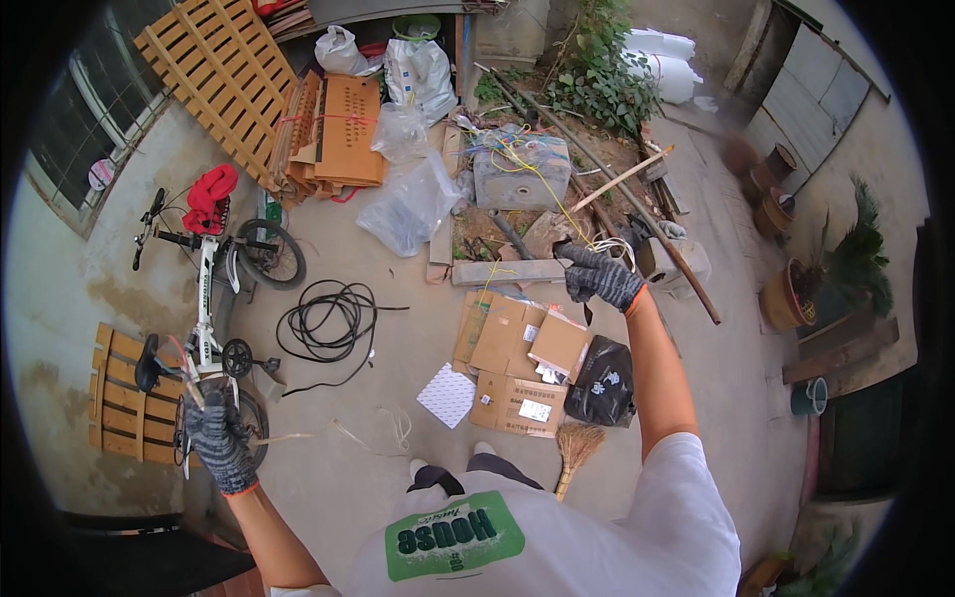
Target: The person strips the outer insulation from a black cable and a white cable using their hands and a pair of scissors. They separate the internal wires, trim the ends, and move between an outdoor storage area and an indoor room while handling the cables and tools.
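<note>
Both my hands wear grey mottled knit work gloves with orange cuffs. My left hand (219, 438) is raised at the left, in front of the bicycle's rear wheel, its fingers closed around a thin pale strand (284, 438). One end sticks up past the fingers and the other trails to the right; its exact kind is unclear. My right hand (603, 280) is raised above the flattened cardboard, its fingers curled on a narrow black strip (587, 315) that hangs below the glove. Beneath it lie flattened cardboard boxes (502, 338) and a black plastic bag (602, 383).
A white bicycle (206, 289) stands at the left by wooden pallets (214, 75). Coiled black hose (328, 323) lies on the concrete floor. A straw broom (575, 450) is near my feet. Poles (657, 234) and a concrete block (522, 174) lie ahead; potted plants (786, 294) line the right.
</note>
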{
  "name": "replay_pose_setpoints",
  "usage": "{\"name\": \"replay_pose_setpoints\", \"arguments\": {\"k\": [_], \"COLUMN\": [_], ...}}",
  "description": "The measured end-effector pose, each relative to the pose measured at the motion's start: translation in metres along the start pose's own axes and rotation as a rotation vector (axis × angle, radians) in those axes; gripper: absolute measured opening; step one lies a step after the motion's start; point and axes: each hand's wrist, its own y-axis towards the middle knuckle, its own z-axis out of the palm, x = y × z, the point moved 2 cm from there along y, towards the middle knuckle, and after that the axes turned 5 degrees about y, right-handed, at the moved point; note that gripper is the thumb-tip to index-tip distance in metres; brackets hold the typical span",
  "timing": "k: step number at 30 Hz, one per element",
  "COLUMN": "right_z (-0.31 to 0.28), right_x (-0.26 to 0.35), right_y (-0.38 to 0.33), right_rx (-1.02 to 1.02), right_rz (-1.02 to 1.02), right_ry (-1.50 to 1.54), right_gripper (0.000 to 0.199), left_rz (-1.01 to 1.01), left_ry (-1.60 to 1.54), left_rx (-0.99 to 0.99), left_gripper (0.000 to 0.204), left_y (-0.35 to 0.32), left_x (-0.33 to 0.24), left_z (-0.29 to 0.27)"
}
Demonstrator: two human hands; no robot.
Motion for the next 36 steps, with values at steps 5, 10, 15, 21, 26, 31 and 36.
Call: {"name": "replay_pose_setpoints", "arguments": {"k": [5,10,15,21,26,31,36], "right_z": [0.096,0.199,0.216,0.161,0.170,0.185,0.142], "right_x": [0.035,0.046,0.032,0.020,0.019,0.016,0.008], "right_y": [0.003,0.011,0.015,0.001,-0.006,-0.011,-0.022], "right_rx": [0.142,0.455,0.487,0.211,0.235,0.292,-0.135], "right_rz": [-0.180,-0.328,-0.357,-0.234,-0.235,-0.162,-0.232], "right_ry": [-0.419,-0.200,-0.072,0.065,0.126,0.167,-0.007], "right_gripper": [0.052,0.052,0.051,0.052,0.046,0.046,0.047], "left_rz": [-0.297,-0.281,-0.351,-0.438,-0.382,-0.446,-0.527], "left_ry": [-0.075,-0.284,-0.270,-0.267,-0.331,-0.126,-0.192], "left_rx": [0.447,0.725,0.876,0.865,0.963,1.018,0.867], "left_gripper": [0.032,0.042,0.034,0.028,0.028,0.025,0.019], "left_y": [-0.018,-0.034,-0.048,-0.044,-0.055,-0.069,-0.065], "left_x": [-0.006,0.002,-0.007,0.013,0.002,-0.013,0.013], "left_z": [0.075,0.132,0.163,0.166,0.190,0.200,0.191]}}
